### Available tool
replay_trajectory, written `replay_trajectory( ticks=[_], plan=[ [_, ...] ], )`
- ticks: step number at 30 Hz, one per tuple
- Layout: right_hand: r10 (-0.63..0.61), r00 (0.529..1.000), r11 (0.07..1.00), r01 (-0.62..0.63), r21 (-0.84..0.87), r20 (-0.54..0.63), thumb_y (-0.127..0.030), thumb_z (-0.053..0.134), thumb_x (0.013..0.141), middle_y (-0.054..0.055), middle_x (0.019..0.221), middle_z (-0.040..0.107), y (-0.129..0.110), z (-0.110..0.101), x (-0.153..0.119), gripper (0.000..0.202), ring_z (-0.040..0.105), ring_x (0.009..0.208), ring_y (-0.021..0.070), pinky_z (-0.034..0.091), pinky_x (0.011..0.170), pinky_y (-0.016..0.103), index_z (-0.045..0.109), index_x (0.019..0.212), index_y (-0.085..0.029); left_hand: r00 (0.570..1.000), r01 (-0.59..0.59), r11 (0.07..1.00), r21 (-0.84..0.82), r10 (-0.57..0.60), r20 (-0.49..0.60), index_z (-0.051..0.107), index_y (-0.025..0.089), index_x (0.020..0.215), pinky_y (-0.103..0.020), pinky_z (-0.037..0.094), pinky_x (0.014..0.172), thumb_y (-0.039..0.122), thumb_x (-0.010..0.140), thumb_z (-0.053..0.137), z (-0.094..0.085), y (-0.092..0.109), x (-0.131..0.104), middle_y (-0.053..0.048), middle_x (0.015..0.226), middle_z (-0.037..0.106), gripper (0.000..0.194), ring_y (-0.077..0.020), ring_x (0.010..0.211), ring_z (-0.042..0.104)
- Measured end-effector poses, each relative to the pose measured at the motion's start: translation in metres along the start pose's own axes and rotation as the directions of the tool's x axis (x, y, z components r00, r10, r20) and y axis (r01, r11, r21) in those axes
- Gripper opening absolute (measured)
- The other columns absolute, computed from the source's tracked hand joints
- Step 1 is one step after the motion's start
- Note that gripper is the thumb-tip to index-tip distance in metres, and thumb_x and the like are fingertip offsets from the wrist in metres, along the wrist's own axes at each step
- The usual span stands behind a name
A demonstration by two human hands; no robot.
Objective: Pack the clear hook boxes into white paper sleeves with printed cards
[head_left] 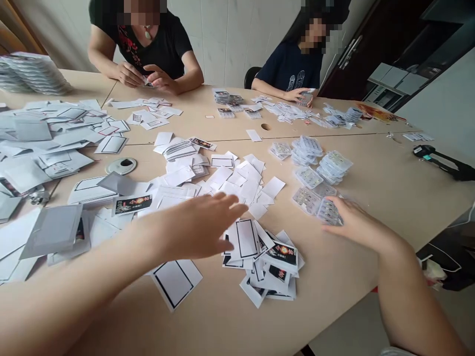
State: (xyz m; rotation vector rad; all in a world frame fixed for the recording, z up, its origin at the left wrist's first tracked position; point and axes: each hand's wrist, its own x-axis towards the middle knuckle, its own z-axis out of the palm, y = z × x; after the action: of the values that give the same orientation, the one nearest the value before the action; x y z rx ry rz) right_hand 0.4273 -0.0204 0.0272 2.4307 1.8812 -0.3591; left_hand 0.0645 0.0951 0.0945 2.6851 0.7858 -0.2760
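Note:
My left hand hovers over the middle of the table with its fingers apart and nothing in it. Just beyond its fingers is a pile of printed cards, some black with orange print, others white with a black frame. White paper slips spread out behind the hand. On the right, my right hand has thumb and fingers round a clear plastic box with small parts inside. More clear boxes are stacked and scattered just beyond it.
Envelopes and cards heap up on the left, near a round table grommet. Two people sit across the table, handling small items. Stacked packets stand at the far left. A black tool lies at the right edge.

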Motion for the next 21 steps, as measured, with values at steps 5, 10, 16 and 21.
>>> replay_trajectory(
  ticks=[5, 10, 16, 21],
  plan=[
    [0.031, 0.98, 0.999, -0.037, -0.028, -0.196, -0.05, 0.057, 0.075, 0.019, 0.127, 0.056, 0.003, 0.006, 0.0, 0.075, 0.053, 0.115, 0.0387, 0.043, 0.092, 0.051, 0.033, 0.137, -0.016, 0.992, -0.022, 0.999, 0.034, 0.017, 0.126, 0.042, 0.023, 0.134, -0.034, 0.04, 0.087, 0.048, 0.065, 0.073, 0.024, 0.011, 0.019, -0.011, 0.126, 0.051, 0.08, -0.0298, 0.115, 0.048],
    [0.083, 0.976, 0.996, -0.073, 0.055, -0.203, -0.059, 0.055, 0.076, 0.018, 0.132, 0.053, -0.005, -0.021, -0.007, 0.079, 0.053, 0.115, 0.0414, 0.044, 0.09, 0.055, 0.03, 0.14, -0.022, 0.983, -0.021, 0.999, 0.031, 0.015, 0.181, 0.044, 0.022, 0.131, -0.032, 0.04, 0.085, 0.042, 0.073, 0.066, 0.019, 0.006, 0.022, -0.01, 0.121, 0.052, 0.064, -0.0268, 0.11, 0.05],
    [-0.203, 0.956, 0.969, 0.227, 0.096, -0.213, -0.06, 0.055, 0.077, 0.008, 0.14, 0.048, -0.067, -0.044, 0.003, 0.07, 0.05, 0.122, 0.0355, 0.044, 0.095, 0.051, 0.037, 0.138, -0.031, 0.993, -0.014, 0.993, -0.117, 0.028, 0.117, 0.036, 0.031, 0.136, -0.029, 0.042, 0.083, 0.04, 0.08, 0.055, -0.006, -0.007, 0.011, -0.004, 0.138, 0.043, 0.06, -0.0225, 0.113, 0.051],
    [-0.584, 0.811, 0.811, 0.584, -0.033, -0.027, -0.055, 0.059, 0.077, 0.012, 0.147, 0.038, -0.134, -0.05, 0.045, 0.072, 0.033, 0.135, 0.0342, 0.029, 0.107, 0.051, 0.039, 0.139, -0.024, 0.987, -0.16, 0.965, -0.209, 0.159, -0.02, 0.061, 0.023, 0.094, -0.024, 0.042, 0.084, 0.02, 0.085, 0.044, -0.038, -0.009, -0.008, -0.002, 0.119, 0.058, 0.019, -0.015, 0.1, 0.057]
  ],
)
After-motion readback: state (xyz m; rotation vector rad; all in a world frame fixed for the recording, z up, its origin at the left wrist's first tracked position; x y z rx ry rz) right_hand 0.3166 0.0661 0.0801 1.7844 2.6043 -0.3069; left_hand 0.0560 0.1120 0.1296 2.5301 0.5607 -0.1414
